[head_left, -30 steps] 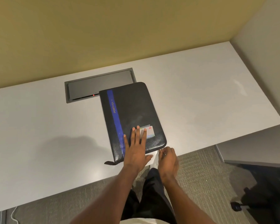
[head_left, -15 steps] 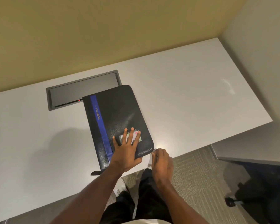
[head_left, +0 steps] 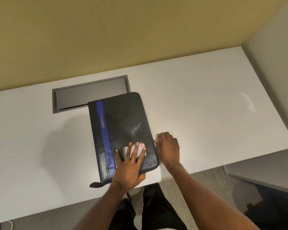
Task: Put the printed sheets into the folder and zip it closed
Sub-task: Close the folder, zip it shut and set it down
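White bench (head_left: 206,100) under a yellow wall is carrying the black folder (head_left: 121,123), lying closed near its near edge. The left hand (head_left: 129,165) is pressing flat on the cover, fingers spread, while the right hand (head_left: 168,146) is pinching what looks like the zipper pull at the folder's right edge. Pulling should go best running steadily along the edge toward the far corner, the left hand pinning the cover.

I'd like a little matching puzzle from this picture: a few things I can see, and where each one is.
Things:
1. left hand
2. right hand
3. grey recessed desk panel
4. black zipped folder with a blue stripe

Places:
A. at the folder's right edge
B. flat on the white desk
C. pressed on the folder's cover
D. partly under the folder's far corner

Pairs: 1-C, 2-A, 3-D, 4-B
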Available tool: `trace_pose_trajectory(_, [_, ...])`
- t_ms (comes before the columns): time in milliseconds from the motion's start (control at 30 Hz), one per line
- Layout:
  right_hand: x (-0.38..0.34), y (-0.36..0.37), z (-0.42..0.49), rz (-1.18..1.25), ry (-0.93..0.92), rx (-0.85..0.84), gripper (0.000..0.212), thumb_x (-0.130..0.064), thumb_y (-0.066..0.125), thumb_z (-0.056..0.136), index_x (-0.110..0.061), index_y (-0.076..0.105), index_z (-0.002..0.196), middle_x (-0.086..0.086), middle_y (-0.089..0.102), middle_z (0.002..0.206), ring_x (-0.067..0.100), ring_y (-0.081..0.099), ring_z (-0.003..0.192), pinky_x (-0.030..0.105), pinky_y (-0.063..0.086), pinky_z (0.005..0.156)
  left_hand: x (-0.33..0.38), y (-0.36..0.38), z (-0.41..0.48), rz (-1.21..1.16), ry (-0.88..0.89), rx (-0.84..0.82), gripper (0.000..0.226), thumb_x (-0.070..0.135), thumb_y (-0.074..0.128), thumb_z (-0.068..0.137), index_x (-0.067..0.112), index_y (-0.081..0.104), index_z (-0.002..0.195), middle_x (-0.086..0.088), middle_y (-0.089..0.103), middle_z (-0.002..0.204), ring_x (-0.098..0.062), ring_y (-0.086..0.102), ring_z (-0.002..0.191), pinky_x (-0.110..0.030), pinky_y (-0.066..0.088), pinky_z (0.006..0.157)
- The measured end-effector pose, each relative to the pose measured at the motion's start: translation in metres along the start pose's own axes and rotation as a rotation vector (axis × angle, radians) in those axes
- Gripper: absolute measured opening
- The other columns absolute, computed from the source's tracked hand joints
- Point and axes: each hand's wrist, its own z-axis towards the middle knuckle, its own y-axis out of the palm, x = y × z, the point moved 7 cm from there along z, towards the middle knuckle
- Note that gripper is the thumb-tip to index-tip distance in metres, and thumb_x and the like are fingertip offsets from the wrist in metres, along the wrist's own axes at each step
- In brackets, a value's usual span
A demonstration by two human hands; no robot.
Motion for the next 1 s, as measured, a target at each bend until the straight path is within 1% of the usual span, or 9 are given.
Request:
trace_pose_trajectory(133, [-0.011,-0.006,0.038,-0.005,-0.084,-0.003,0.011,-0.019,0.057,0.099,-0.019,0.064,0.109,0.004,0.067,0.106,0.027,0.065,0.092,0.036,0.047,0.08,0.001,0.002,0.001,0.001,-0.007,0.007,0.099,0.069,0.05,0.082,0.019,0.023,0.163,-0.017,0.021,0.172,-0.046,0.014,0.159,-0.082,0.013,0.111])
trace_pose_trajectory(200, [-0.015,-0.008,0.053,-0.022,-0.133,0.003,0.013,-0.021,0.054,0.102,-0.019,0.063,0.11,0.003,0.066,0.106,0.027,0.064,0.092,0.037,0.046,0.081,0.001,0.003,0.0,0.004,-0.005,0.008,0.097,0.068,0.047,0.083,0.019,0.025,0.164,-0.017,0.02,0.172,-0.045,0.012,0.159,-0.082,0.01,0.113])
trace_pose_trajectory(333, [-0.023,-0.012,0.077,-0.043,-0.189,0.015,0.014,-0.025,0.055,0.103,-0.017,0.064,0.11,0.005,0.066,0.105,0.027,0.064,0.09,0.037,0.047,0.079,0.0,0.005,-0.003,-0.012,-0.008,0.004,0.094,0.066,0.047,0.084,0.018,0.028,0.163,-0.017,0.021,0.171,-0.044,0.01,0.16,-0.082,0.007,0.114])
trace_pose_trajectory(500, [-0.034,-0.012,0.108,-0.057,-0.194,-0.012,0.019,-0.025,0.061,0.101,-0.018,0.064,0.118,0.005,0.067,0.114,0.027,0.067,0.097,0.035,0.05,0.083,-0.001,0.007,-0.008,0.006,-0.013,0.009,0.089,0.067,0.047,0.087,0.02,0.033,0.161,-0.018,0.025,0.17,-0.043,0.013,0.16,-0.082,0.009,0.114])
trace_pose_trajectory(633, [-0.037,-0.013,0.117,-0.058,-0.173,-0.02,0.02,-0.028,0.055,0.104,-0.017,0.063,0.119,0.005,0.066,0.115,0.026,0.066,0.098,0.035,0.049,0.083,-0.002,0.004,-0.015,-0.02,-0.003,0.062,0.082,0.07,0.034,0.097,0.023,0.028,0.164,-0.013,0.02,0.173,-0.038,0.01,0.161,-0.08,0.008,0.117])
trace_pose_trajectory(733, [-0.037,-0.013,0.114,-0.041,-0.156,-0.011,0.021,-0.029,0.049,0.105,-0.016,0.064,0.114,0.006,0.066,0.111,0.028,0.064,0.095,0.038,0.048,0.081,-0.017,-0.009,-0.01,-0.074,-0.078,0.121,0.082,0.065,0.038,0.099,0.022,0.021,0.166,-0.008,0.013,0.175,-0.035,0.007,0.162,-0.076,0.011,0.12])
trace_pose_trajectory(800, [-0.036,-0.01,0.112,-0.042,-0.143,-0.013,0.019,-0.026,0.049,0.105,-0.015,0.063,0.111,0.007,0.065,0.108,0.03,0.063,0.093,0.039,0.047,0.078,-0.036,-0.027,0.006,-0.104,-0.154,0.15,0.081,0.059,0.041,0.1,0.024,0.013,0.167,-0.005,0.008,0.176,-0.032,0.003,0.163,-0.07,0.013,0.123])
trace_pose_trajectory(867, [-0.036,-0.007,0.112,-0.049,-0.125,-0.014,0.015,-0.024,0.051,0.104,-0.015,0.062,0.108,0.007,0.064,0.105,0.031,0.063,0.09,0.039,0.045,0.075,-0.062,-0.05,0.031,-0.126,-0.218,0.19,0.077,0.054,0.038,0.103,0.024,0.008,0.167,-0.004,0.006,0.176,-0.029,0.0,0.163,-0.066,0.015,0.125])
trace_pose_trajectory(1000, [-0.037,-0.003,0.111,-0.091,-0.067,-0.009,0.009,-0.024,0.056,0.098,-0.017,0.059,0.094,0.004,0.063,0.093,0.031,0.062,0.079,0.034,0.036,0.066,-0.116,-0.105,0.097,-0.213,-0.323,0.27,0.071,0.049,0.034,0.104,0.018,0.017,0.166,-0.005,0.013,0.175,-0.025,0.004,0.162,-0.058,0.011,0.13])
